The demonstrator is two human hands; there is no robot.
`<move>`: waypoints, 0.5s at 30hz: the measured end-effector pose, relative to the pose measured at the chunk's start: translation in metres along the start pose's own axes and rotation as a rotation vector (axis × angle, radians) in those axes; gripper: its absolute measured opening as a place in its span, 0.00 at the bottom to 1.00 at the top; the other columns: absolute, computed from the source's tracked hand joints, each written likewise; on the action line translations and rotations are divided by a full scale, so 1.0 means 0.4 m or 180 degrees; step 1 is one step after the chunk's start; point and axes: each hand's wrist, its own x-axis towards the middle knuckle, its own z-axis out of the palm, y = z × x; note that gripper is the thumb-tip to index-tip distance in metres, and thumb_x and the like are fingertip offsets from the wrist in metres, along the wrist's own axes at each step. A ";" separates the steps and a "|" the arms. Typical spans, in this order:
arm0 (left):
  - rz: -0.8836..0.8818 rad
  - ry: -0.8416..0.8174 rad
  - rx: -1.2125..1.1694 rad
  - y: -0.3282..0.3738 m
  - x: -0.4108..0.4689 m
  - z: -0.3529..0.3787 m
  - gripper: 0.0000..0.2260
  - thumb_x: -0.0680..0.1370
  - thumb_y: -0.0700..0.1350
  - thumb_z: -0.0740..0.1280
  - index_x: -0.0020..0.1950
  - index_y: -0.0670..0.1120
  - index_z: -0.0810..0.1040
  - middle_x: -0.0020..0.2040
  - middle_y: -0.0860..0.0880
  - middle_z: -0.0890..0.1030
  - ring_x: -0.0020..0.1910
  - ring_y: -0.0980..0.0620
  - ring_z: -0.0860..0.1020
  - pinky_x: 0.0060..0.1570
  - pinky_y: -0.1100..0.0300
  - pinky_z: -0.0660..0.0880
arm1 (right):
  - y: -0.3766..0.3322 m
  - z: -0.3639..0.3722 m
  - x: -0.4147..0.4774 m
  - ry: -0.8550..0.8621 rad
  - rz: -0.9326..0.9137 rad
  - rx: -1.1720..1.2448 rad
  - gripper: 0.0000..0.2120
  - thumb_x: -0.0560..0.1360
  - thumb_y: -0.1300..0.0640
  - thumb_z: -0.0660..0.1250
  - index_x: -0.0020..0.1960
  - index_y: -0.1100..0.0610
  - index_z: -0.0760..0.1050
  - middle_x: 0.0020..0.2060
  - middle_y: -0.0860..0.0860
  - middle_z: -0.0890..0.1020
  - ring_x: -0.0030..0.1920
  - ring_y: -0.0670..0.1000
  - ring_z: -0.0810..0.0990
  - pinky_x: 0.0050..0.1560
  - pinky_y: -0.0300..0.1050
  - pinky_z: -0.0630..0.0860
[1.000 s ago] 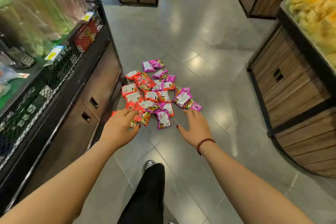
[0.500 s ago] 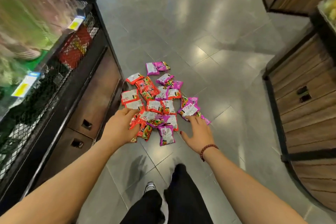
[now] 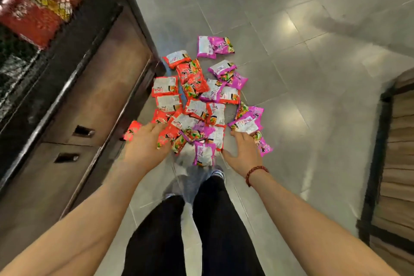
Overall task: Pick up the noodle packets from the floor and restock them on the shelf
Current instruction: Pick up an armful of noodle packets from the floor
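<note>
Several red and purple noodle packets (image 3: 201, 105) lie in a loose pile on the grey tiled floor, beside the shelf unit (image 3: 74, 56) on the left. My left hand (image 3: 145, 148) reaches down onto the red packets (image 3: 168, 136) at the pile's near left edge, fingers stretched over them. My right hand (image 3: 243, 154) touches a purple packet (image 3: 245, 124) at the near right edge, with the thumb spread wide. Neither hand has lifted a packet. Behind the shelf's mesh front at the top left sit blurred red packets (image 3: 40, 2).
The shelf unit has a wooden base with two drawer handles (image 3: 83, 131) close to my left arm. A wooden display stand (image 3: 396, 163) rises on the right. My legs in black trousers (image 3: 192, 231) and my shoes are just behind the pile. Open floor lies beyond it.
I have bent lower and closer to the pile. Both hands have dropped from above the packets onto its near edges, the left on red packets, the right on a purple one.
</note>
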 end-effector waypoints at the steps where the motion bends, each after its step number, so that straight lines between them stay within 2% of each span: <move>1: -0.0054 0.0019 -0.0084 -0.001 0.021 0.026 0.23 0.72 0.49 0.69 0.66 0.43 0.77 0.58 0.41 0.79 0.59 0.38 0.76 0.56 0.45 0.75 | 0.014 0.017 0.033 -0.0083 0.0044 0.0017 0.28 0.75 0.48 0.67 0.72 0.54 0.66 0.67 0.55 0.71 0.68 0.56 0.67 0.69 0.54 0.65; 4: -0.0262 0.0101 -0.0312 -0.025 0.086 0.119 0.22 0.72 0.45 0.69 0.65 0.41 0.77 0.61 0.39 0.78 0.61 0.38 0.75 0.59 0.48 0.73 | 0.052 0.090 0.129 -0.0309 0.0241 0.0196 0.25 0.75 0.51 0.68 0.70 0.54 0.67 0.66 0.55 0.71 0.67 0.57 0.68 0.67 0.50 0.66; 9: -0.0437 -0.0206 -0.0188 -0.130 0.212 0.326 0.24 0.71 0.51 0.65 0.65 0.44 0.78 0.61 0.41 0.79 0.61 0.40 0.76 0.59 0.51 0.72 | 0.140 0.283 0.301 -0.0487 0.0503 0.0602 0.25 0.72 0.47 0.69 0.66 0.53 0.72 0.59 0.53 0.78 0.61 0.55 0.75 0.60 0.48 0.73; 12: -0.0436 -0.0354 -0.0213 -0.203 0.281 0.458 0.26 0.72 0.53 0.63 0.67 0.44 0.76 0.63 0.43 0.77 0.64 0.42 0.73 0.62 0.53 0.68 | 0.186 0.406 0.400 -0.0413 0.0709 0.0997 0.25 0.74 0.51 0.71 0.68 0.57 0.70 0.62 0.55 0.76 0.63 0.56 0.73 0.64 0.52 0.71; 15: -0.0471 -0.0391 -0.0315 -0.271 0.346 0.577 0.23 0.75 0.52 0.64 0.69 0.46 0.74 0.67 0.44 0.74 0.67 0.44 0.69 0.64 0.55 0.65 | 0.225 0.524 0.496 -0.0412 0.0929 0.1351 0.24 0.75 0.52 0.70 0.69 0.56 0.68 0.63 0.55 0.74 0.64 0.54 0.72 0.66 0.50 0.70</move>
